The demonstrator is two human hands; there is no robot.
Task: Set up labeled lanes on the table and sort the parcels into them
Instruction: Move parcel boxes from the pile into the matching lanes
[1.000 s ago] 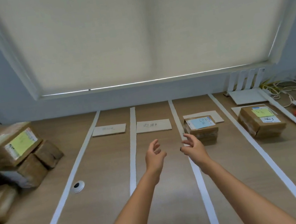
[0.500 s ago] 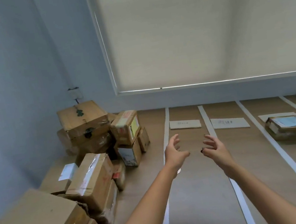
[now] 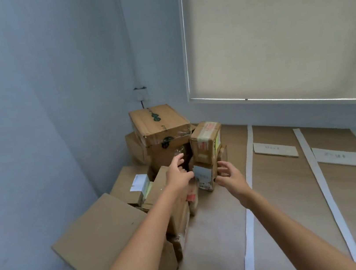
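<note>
A heap of brown cardboard parcels fills the table's left corner. A small parcel with a white printed label [image 3: 203, 176] stands at its right edge, under a taped parcel with a yellow note [image 3: 206, 143]. My left hand [image 3: 178, 173] is open just left of the small parcel, fingers spread. My right hand [image 3: 230, 175] is open just right of it. Neither hand holds anything. White tape strips [image 3: 247, 182] mark lanes on the wooden table, with cardboard lane labels [image 3: 275, 149] at their far ends.
A large box with green marks [image 3: 159, 123] tops the heap against the blue wall. A big flat box [image 3: 100, 236] lies at the near left. A second lane label [image 3: 342, 156] lies further right. A drawn blind covers the window behind the table.
The view has swung left from the lanes to the parcel heap. Both open hands have reached forward and now flank the small labelled parcel.
</note>
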